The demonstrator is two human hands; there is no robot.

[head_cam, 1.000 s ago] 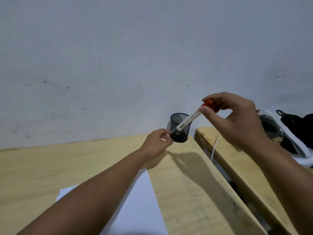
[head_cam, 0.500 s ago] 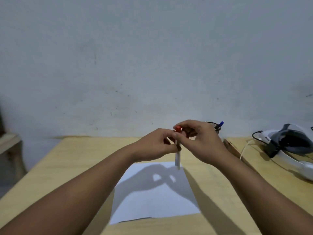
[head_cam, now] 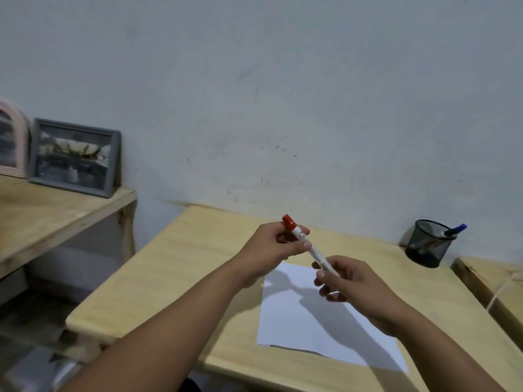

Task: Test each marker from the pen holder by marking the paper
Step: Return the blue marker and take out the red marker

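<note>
While the red-capped marker (head_cam: 308,244) is pinched above the paper (head_cam: 311,321) by left hand (head_cam: 271,247) and right hand (head_cam: 348,281), it is judged light, stiff; the cap is best gripped.

Both hands are up over the light wooden table (head_cam: 181,267), sharing one white marker with a red end (head_cam: 307,244). The left hand (head_cam: 271,247) pinches it near that red end, the right hand (head_cam: 351,284) grips the lower barrel, and the marker slants between them above the white sheet of paper (head_cam: 305,323). Whether a cap is on, hard to say. Far right by the wall stands the black mesh pen holder (head_cam: 427,244), a blue-capped pen (head_cam: 455,230) poking out. On the left shelf leans a grey picture frame (head_cam: 75,158).
</note>
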